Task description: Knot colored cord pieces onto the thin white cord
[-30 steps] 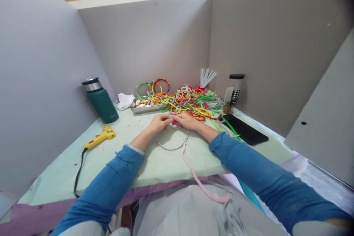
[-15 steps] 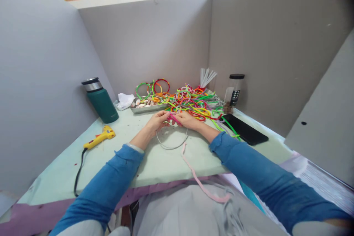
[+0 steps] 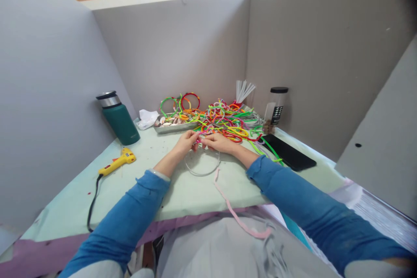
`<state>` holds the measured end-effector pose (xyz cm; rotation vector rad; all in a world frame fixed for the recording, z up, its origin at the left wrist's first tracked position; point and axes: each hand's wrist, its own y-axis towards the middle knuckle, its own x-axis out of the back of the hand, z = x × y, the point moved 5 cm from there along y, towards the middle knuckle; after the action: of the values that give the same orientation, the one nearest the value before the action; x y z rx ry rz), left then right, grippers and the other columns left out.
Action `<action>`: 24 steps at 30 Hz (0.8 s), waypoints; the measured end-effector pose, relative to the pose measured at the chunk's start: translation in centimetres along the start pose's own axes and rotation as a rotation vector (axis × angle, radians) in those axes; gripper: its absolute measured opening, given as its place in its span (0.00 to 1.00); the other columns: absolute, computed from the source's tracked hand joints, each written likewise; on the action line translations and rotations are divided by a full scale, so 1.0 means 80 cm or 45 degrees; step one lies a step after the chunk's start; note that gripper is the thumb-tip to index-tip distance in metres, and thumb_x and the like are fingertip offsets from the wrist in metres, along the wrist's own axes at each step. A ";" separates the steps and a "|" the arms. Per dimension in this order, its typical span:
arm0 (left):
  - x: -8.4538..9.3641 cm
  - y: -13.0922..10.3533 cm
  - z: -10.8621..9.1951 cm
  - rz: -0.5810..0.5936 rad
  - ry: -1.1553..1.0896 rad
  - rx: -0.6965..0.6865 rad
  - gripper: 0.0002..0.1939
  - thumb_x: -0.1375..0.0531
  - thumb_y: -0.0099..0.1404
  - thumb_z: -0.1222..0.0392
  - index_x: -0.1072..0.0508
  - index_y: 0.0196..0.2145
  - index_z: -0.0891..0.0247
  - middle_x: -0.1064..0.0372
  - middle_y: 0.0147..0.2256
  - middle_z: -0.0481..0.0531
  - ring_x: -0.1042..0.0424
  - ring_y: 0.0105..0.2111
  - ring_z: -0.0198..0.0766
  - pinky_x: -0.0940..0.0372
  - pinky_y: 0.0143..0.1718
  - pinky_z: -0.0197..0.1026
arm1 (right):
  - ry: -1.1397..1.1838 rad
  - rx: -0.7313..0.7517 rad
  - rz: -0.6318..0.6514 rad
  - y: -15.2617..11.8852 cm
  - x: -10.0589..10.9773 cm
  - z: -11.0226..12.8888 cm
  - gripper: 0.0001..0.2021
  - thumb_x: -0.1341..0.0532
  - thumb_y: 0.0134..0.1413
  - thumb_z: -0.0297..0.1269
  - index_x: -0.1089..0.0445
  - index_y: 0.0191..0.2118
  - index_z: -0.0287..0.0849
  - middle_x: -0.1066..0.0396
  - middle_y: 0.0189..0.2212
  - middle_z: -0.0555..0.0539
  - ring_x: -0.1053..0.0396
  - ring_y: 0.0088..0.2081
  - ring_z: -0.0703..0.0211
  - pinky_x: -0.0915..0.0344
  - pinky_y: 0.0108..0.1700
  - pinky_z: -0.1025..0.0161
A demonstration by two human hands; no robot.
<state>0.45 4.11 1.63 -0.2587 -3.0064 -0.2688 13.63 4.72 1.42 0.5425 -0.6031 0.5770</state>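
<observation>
Over the middle of the table, my left hand (image 3: 188,142) pinches a grey wire hoop (image 3: 202,175) at its far side, where a bright pink pipe cleaner (image 3: 204,132) crosses it. My right hand (image 3: 216,142) is closed close beside it, its fingertips at the pink pipe cleaner. The fingers partly cover the spot where the pink strand meets the hoop, so how it is wound there is hidden. A pale pink fuzzy strip (image 3: 228,204) lies below the hoop, running over the table edge onto my lap.
Beyond my hands is a heap of coloured pipe cleaners (image 3: 224,115) and a metal tray (image 3: 176,128) of shells. To the left are a yellow glue gun (image 3: 117,163) and a green bottle (image 3: 120,121). A black phone (image 3: 289,152) and a clear jar (image 3: 273,110) stand right.
My two hands have drawn closer together at the hoop. The right fingers have shifted left, and the pink pipe cleaner now shows above the fingertips.
</observation>
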 end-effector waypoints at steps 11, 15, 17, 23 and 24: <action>-0.003 0.003 0.002 0.103 0.347 -0.158 0.13 0.44 0.59 0.52 0.37 0.28 0.65 0.39 0.13 0.42 0.44 0.11 0.26 0.50 0.15 0.30 | 0.029 -0.008 0.087 0.000 -0.003 -0.001 0.21 0.46 0.51 0.50 0.31 0.26 0.35 0.38 0.18 0.52 0.44 0.20 0.70 0.49 0.23 0.70; -0.004 0.001 -0.001 0.058 0.401 -0.153 0.13 0.44 0.59 0.52 0.36 0.28 0.65 0.38 0.14 0.43 0.43 0.11 0.26 0.50 0.15 0.30 | -0.033 0.001 0.031 0.001 -0.003 -0.002 0.19 0.46 0.51 0.47 0.32 0.23 0.35 0.39 0.16 0.53 0.45 0.19 0.70 0.50 0.22 0.70; -0.003 0.002 0.001 0.049 0.449 -0.139 0.12 0.44 0.59 0.52 0.36 0.28 0.65 0.39 0.13 0.42 0.43 0.11 0.26 0.51 0.14 0.30 | -0.071 0.015 -0.025 0.002 -0.002 -0.003 0.19 0.46 0.52 0.46 0.32 0.22 0.35 0.40 0.15 0.53 0.46 0.19 0.70 0.50 0.22 0.70; 0.000 0.004 0.006 0.025 0.462 -0.108 0.11 0.43 0.58 0.54 0.36 0.28 0.65 0.39 0.14 0.42 0.43 0.11 0.26 0.50 0.13 0.30 | -0.087 -0.042 -0.117 0.004 0.002 -0.006 0.18 0.48 0.52 0.46 0.31 0.25 0.35 0.40 0.15 0.53 0.45 0.19 0.69 0.51 0.23 0.70; 0.000 0.004 0.006 0.025 0.440 -0.102 0.10 0.43 0.58 0.55 0.36 0.28 0.65 0.38 0.15 0.43 0.43 0.11 0.26 0.50 0.14 0.30 | -0.080 -0.051 -0.128 0.003 0.003 -0.006 0.18 0.48 0.52 0.46 0.30 0.26 0.35 0.40 0.15 0.53 0.44 0.20 0.69 0.50 0.23 0.70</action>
<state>0.47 4.50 1.20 -0.2223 -2.6542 -0.3893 13.80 5.31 1.31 0.5515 -0.6416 0.4532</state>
